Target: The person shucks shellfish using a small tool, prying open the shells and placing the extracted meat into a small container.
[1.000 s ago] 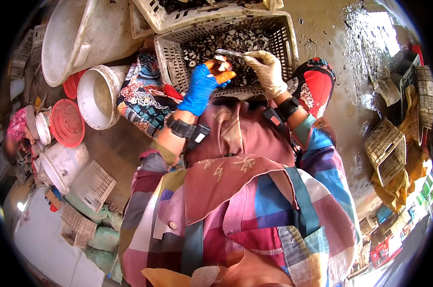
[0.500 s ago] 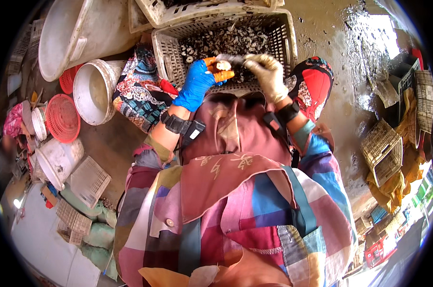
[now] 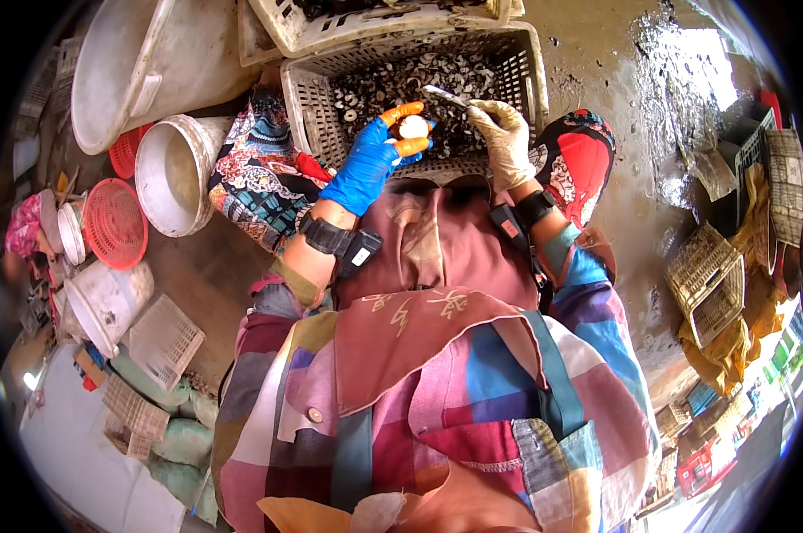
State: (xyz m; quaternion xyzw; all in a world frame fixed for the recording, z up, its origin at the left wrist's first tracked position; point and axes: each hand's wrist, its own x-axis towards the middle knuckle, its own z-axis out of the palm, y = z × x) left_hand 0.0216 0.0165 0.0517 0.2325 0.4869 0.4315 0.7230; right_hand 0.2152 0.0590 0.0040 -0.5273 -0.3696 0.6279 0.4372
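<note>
My left hand [image 3: 370, 160], in a blue glove with orange finger covers, grips a round whitish piece [image 3: 414, 129] between thumb and fingers. Its kind is hard to make out. A small knife [image 3: 443, 94] is in my right hand [image 3: 501, 142], which wears a pale, thin glove. The blade points up and left, apart from the piece. Both hands are over the near part of a slatted plastic crate [image 3: 530, 80]. Dark and white scraps [image 3: 375, 89], some ring-shaped, lie in the crate.
Another crate [image 3: 304, 31] stands beyond this one. To the left are a large pale tub [image 3: 108, 80], a white bucket [image 3: 175, 173] and a red basket [image 3: 115, 222]. Wet, muddy floor [image 3: 614, 62] stretches right toward a tipped crate [image 3: 708, 284]. My knees flank the scrap crate.
The knife has come away from the whitish piece and its blade now points upward. My left fingers have opened slightly round the piece, which shows more of its pale face.
</note>
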